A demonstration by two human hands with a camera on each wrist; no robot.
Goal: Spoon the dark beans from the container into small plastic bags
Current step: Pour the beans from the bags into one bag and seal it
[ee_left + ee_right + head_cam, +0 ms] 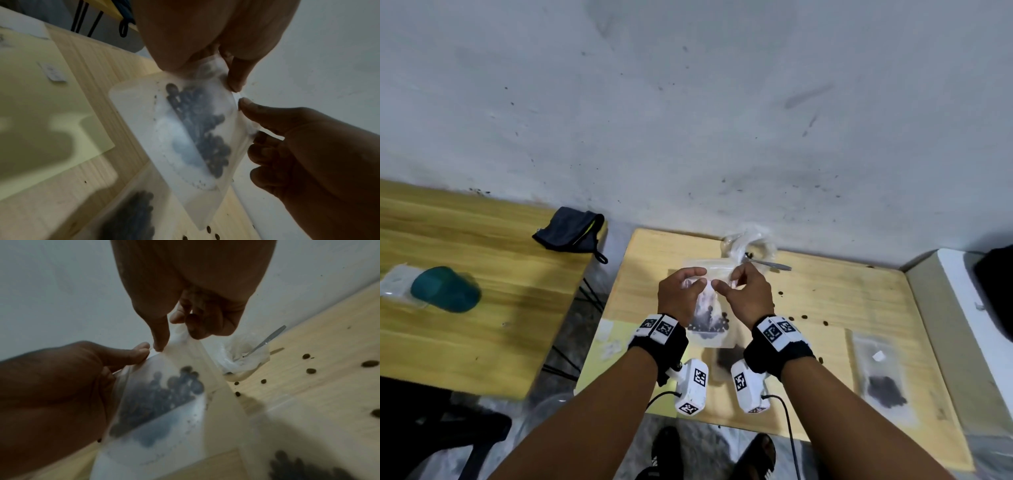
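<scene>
I see a filled bag lying flat on the desk, to the right of the held bag. My left hand and right hand each pinch the top edge of that small plastic bag, thumb against fingers, holding it above the desk with dark beans pooled in its lower part. Loose beans are scattered right of it. Beyond it, the container sits at the wall with a spoon in it.
</scene>
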